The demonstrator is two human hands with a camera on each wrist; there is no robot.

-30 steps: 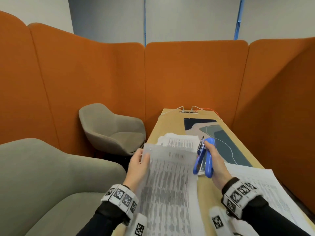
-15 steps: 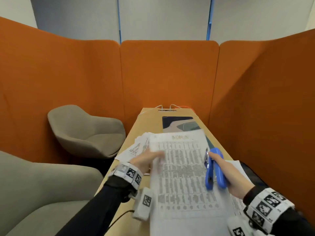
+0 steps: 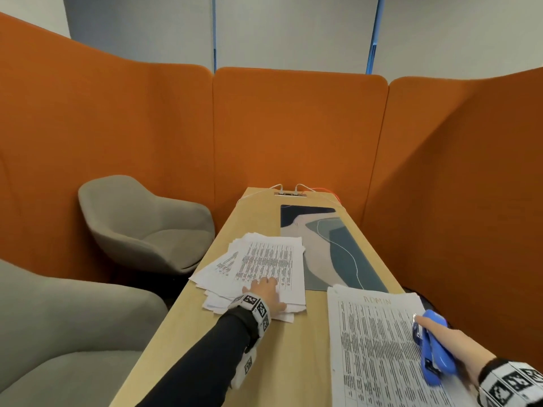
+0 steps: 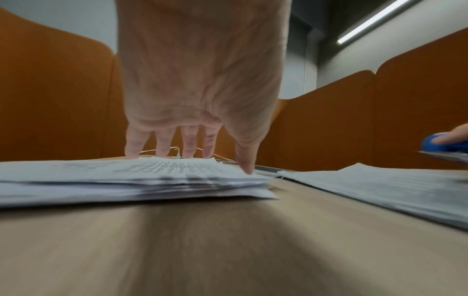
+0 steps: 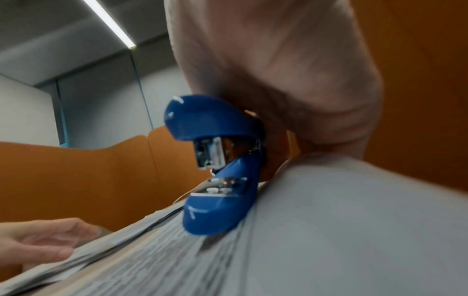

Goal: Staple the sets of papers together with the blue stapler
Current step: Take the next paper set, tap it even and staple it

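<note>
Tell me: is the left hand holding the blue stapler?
No. The right hand grips the blue stapler; the left hand rests on the loose paper pile.

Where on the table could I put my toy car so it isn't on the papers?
Bare table runs between the messy paper pile under the left hand and the paper stack by the right hand holding the stapler. More bare wood lies at the far end, left of the desk mat. The right side is crowded.

Wooden table (image 3: 293, 348) with loose paper pile (image 3: 258, 268), printed sheets (image 3: 379, 348), patterned mat (image 3: 332, 248).
</note>
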